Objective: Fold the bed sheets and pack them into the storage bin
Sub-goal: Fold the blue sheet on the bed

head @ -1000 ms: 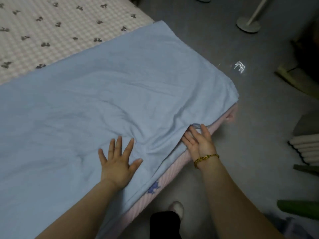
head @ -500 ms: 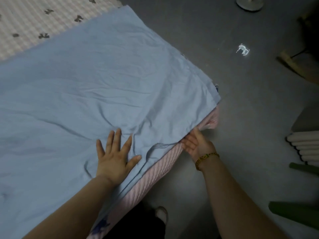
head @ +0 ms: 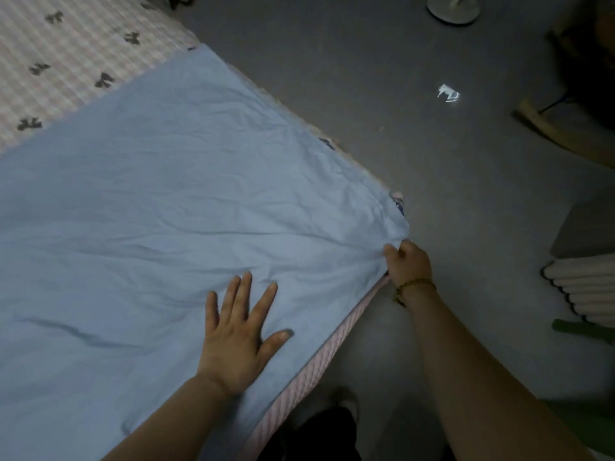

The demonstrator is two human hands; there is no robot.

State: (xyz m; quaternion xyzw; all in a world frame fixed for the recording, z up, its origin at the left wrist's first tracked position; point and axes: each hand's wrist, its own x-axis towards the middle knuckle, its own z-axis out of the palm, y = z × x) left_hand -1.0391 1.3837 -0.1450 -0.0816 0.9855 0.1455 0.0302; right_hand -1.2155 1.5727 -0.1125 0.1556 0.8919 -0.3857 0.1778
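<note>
Head view: blue bed sheet (head: 199, 211) spread over the bed (head: 66, 54), folding barely begun. Left hand (head: 238, 341), fingers straight, presses it flat; right hand (head: 407, 262) pinches its corner at the bed's edge. No storage bin visible; packing remains.

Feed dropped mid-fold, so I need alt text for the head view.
The left hand presses flat, fingers spread, on a light blue sheet spread over a bed, while the right hand grips the sheet's near corner at the bed's edge. A pink checked bedcover shows beyond the sheet, and grey floor lies to the right.
</note>
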